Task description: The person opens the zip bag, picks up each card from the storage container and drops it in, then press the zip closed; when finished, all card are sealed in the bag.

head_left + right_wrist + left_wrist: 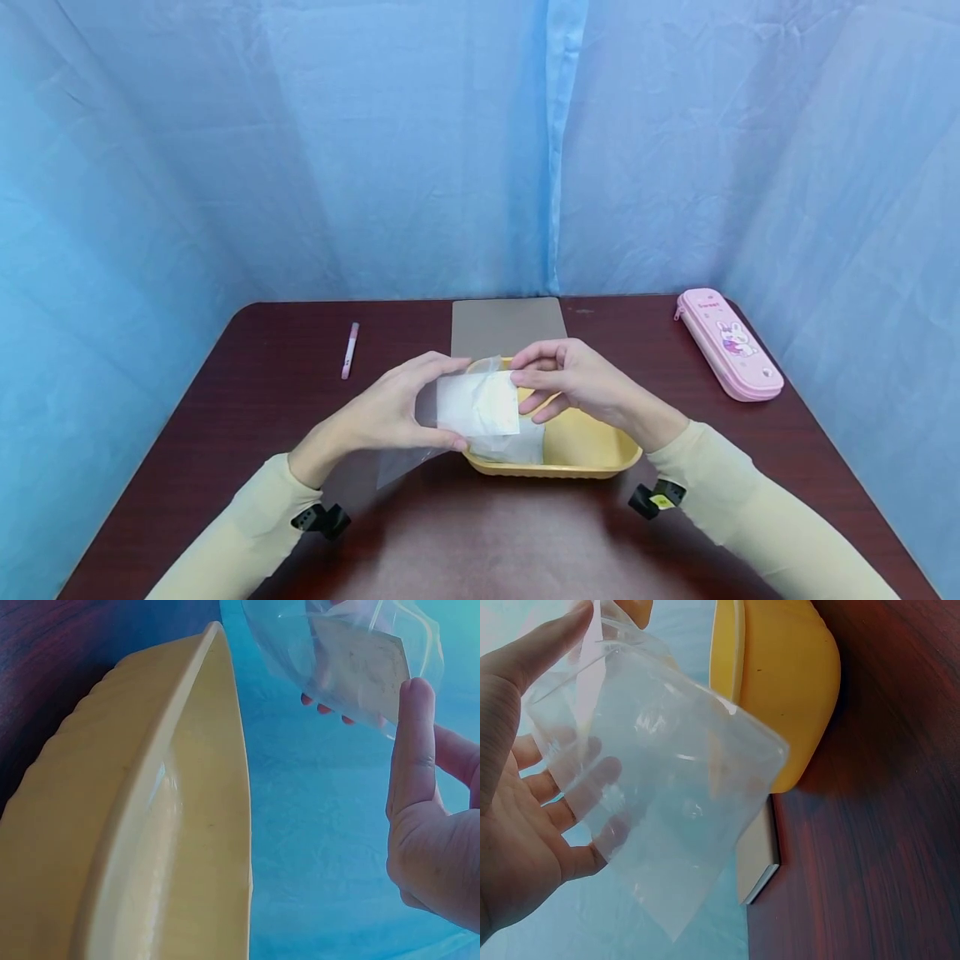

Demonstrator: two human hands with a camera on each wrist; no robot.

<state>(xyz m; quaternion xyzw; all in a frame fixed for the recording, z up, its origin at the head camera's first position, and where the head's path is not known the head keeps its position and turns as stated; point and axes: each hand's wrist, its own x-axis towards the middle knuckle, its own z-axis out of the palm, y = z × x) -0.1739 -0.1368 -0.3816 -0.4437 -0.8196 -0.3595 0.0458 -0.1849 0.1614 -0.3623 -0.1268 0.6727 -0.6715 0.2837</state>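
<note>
A clear plastic bag hangs from my left hand, its thumb and fingers spread around the bag's near end. At the bag's mouth is a small flat white card, partly seen through the plastic. My right hand pinches the right edge of this card between thumb and fingers. In the right wrist view the card looks greyish, with faint marks too blurred to read. Both hands are above the left part of a yellow plastic basket. Within the basket lies whitish, see-through wrapping, partly hidden by the card.
A grey-beige notebook lies behind the basket. To the left is a pink and white pen. A pink pencil case with a rabbit picture lies at the right edge of the dark red table. Blue curtains enclose the table.
</note>
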